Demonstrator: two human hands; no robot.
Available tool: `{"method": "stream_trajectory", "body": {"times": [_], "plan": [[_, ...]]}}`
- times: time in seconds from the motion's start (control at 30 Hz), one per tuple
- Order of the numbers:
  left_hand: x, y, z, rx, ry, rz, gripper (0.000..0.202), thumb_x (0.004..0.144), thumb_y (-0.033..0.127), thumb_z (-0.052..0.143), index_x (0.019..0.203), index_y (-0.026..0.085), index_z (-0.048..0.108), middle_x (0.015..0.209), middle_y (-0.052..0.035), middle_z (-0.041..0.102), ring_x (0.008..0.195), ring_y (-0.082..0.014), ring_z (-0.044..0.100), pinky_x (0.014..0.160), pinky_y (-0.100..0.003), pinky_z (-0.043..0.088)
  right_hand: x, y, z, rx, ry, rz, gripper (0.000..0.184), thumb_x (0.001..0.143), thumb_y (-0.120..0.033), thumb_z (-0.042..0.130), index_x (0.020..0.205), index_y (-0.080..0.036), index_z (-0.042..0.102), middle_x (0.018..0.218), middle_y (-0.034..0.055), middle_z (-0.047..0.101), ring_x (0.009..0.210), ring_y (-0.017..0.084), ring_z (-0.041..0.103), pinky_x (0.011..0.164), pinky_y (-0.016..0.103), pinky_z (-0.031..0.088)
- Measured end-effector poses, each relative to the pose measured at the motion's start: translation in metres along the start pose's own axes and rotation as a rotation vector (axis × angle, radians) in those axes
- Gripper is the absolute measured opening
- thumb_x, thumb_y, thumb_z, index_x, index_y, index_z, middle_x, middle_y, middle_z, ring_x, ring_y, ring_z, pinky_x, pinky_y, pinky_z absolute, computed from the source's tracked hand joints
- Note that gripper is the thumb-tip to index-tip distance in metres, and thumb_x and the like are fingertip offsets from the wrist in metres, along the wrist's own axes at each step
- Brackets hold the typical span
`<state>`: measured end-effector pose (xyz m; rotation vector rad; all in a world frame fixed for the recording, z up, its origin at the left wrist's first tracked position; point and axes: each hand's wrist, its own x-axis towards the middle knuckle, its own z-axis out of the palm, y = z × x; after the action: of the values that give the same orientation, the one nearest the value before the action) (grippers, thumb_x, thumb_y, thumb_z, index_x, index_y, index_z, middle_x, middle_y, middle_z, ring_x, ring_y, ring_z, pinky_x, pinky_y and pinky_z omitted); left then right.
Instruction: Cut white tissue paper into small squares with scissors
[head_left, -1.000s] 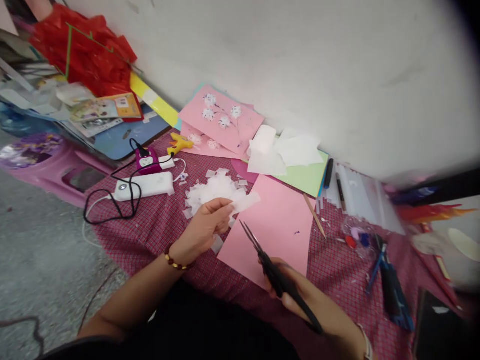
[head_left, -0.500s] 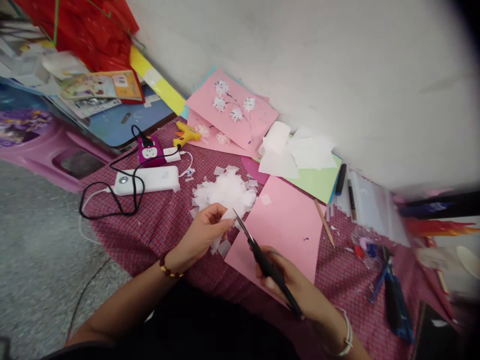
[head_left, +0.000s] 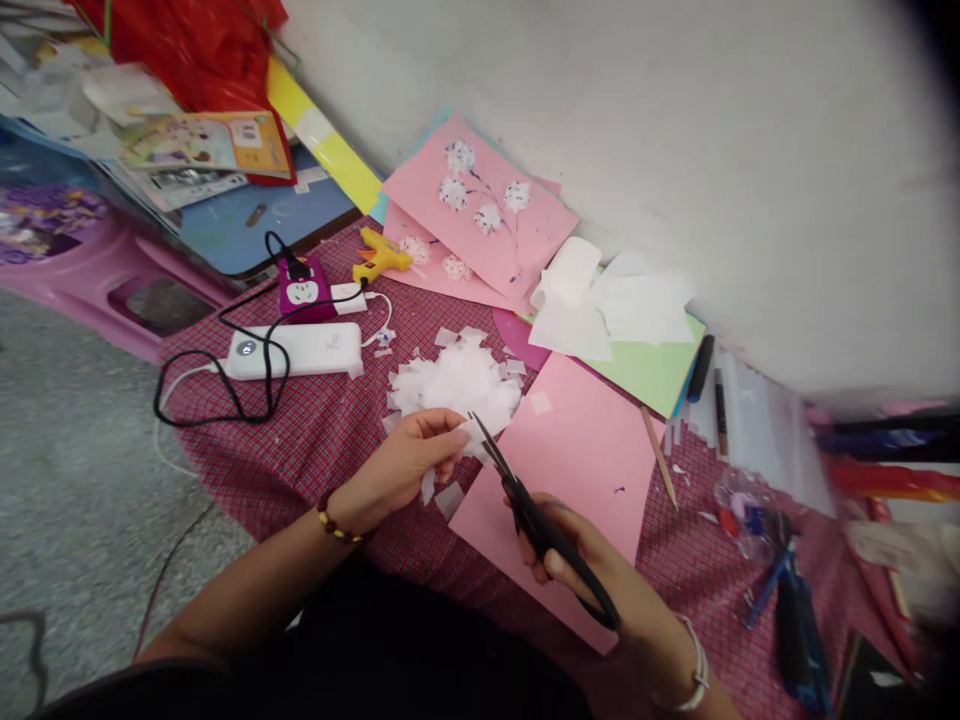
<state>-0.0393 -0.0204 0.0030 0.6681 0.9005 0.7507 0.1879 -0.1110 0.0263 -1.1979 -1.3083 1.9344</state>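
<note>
Between thumb and fingers, my left hand (head_left: 420, 455) pinches a small piece of white paper (head_left: 470, 432). Black-handled scissors (head_left: 536, 520) are gripped in my right hand (head_left: 577, 550), their slightly parted blades pointing up and left beside that paper. Whether the blades touch it I cannot tell. Just beyond my left hand, a heap of cut white paper pieces (head_left: 457, 380) lies on the checked tablecloth. A sheet of pink paper (head_left: 577, 450) lies beneath the scissors, with one small white scrap on it.
Pink cards with white flowers (head_left: 487, 200) lean at the back. Left are a yellow glue gun (head_left: 380, 255), a purple power socket (head_left: 304, 290) and a white power bank (head_left: 300, 350) with looping cables. A pencil (head_left: 660, 460), markers (head_left: 701, 368) and white sheets (head_left: 637, 300) lie right.
The scissors' blades have opened a little beside the paper, and the handles have spread. My left hand keeps its pinch. The whole view has shifted slightly.
</note>
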Motion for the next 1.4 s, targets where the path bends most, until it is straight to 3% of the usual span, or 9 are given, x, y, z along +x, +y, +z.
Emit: {"method": "stream_trajectory", "body": {"times": [0.4,0.53,0.63,0.83,1.07,1.17,1.27,1.4], "plan": [[0.0,0.001,0.001,0.014,-0.007,-0.013,0.025,0.067,0.032,0.076,0.076,0.015,0.06,0.054,0.0069,0.053,0.038,-0.0033,0.043,0.039,-0.016,0.036,0.0,0.001,0.003,0.038,0.08,0.089,0.053,0.086,-0.06,0.059,0.116,-0.017,0.053,0.075,-0.0018,0.047,0.054,0.01,0.04,0.049,0.024,0.033],[-0.001,0.003,0.004,0.032,-0.02,-0.016,0.022,0.067,0.029,0.073,0.068,0.016,0.055,0.05,0.0078,0.05,0.038,-0.0039,0.043,0.039,-0.016,0.036,-0.01,0.0,-0.003,-0.087,0.043,-0.03,0.058,0.085,-0.067,0.053,0.118,-0.018,0.054,0.087,0.0043,0.052,0.073,0.018,0.048,0.067,0.031,0.045],[-0.001,0.002,0.01,0.069,-0.034,-0.006,0.019,0.068,0.027,0.072,0.067,0.016,0.056,0.05,0.0076,0.049,0.038,-0.0033,0.042,0.039,-0.016,0.031,-0.026,0.003,-0.006,-0.14,0.04,-0.033,0.062,0.088,-0.066,0.048,0.131,-0.021,0.049,0.097,0.0074,0.053,0.086,0.023,0.051,0.079,0.037,0.046],[0.001,-0.004,0.024,0.14,-0.061,0.019,0.021,0.073,0.031,0.072,0.067,0.015,0.059,0.051,0.007,0.05,0.04,-0.0024,0.039,0.041,-0.015,0.029,-0.042,0.011,-0.001,-0.125,0.059,0.041,0.06,0.089,-0.062,0.052,0.134,-0.023,0.046,0.097,0.0065,0.052,0.084,0.022,0.051,0.078,0.037,0.048],[-0.003,-0.008,0.026,0.125,-0.037,-0.161,0.026,0.072,0.038,0.07,0.069,0.017,0.056,0.051,0.0052,0.054,0.037,-0.0052,0.044,0.036,-0.016,0.035,-0.035,0.012,0.003,-0.129,0.108,0.047,0.055,0.087,-0.057,0.059,0.127,-0.02,0.051,0.102,0.008,0.056,0.09,0.023,0.053,0.085,0.038,0.048],[-0.006,-0.005,0.022,0.091,-0.084,-0.194,0.021,0.071,0.035,0.066,0.074,0.015,0.061,0.055,0.0028,0.057,0.04,-0.0078,0.05,0.039,-0.019,0.042,-0.036,0.01,0.003,-0.115,0.093,0.058,0.054,0.087,-0.059,0.058,0.123,-0.019,0.054,0.103,0.0094,0.057,0.092,0.024,0.054,0.087,0.04,0.048],[-0.009,-0.002,0.022,0.174,-0.122,-0.178,0.014,0.068,0.021,0.065,0.08,0.015,0.06,0.059,0.0039,0.058,0.043,-0.0066,0.052,0.042,-0.018,0.042,-0.037,0.01,0.003,-0.102,0.1,0.055,0.053,0.086,-0.062,0.057,0.117,-0.019,0.057,0.099,0.0084,0.058,0.087,0.023,0.055,0.084,0.041,0.05],[-0.011,-0.002,0.027,0.255,-0.133,-0.08,0.031,0.073,0.014,0.062,0.1,0.02,0.049,0.061,0.0086,0.056,0.047,-0.0066,0.054,0.047,-0.017,0.043,-0.038,0.014,0.002,-0.088,0.103,0.053,0.056,0.085,-0.061,0.058,0.123,-0.02,0.055,0.098,0.0072,0.057,0.085,0.022,0.054,0.081,0.039,0.05]]}}
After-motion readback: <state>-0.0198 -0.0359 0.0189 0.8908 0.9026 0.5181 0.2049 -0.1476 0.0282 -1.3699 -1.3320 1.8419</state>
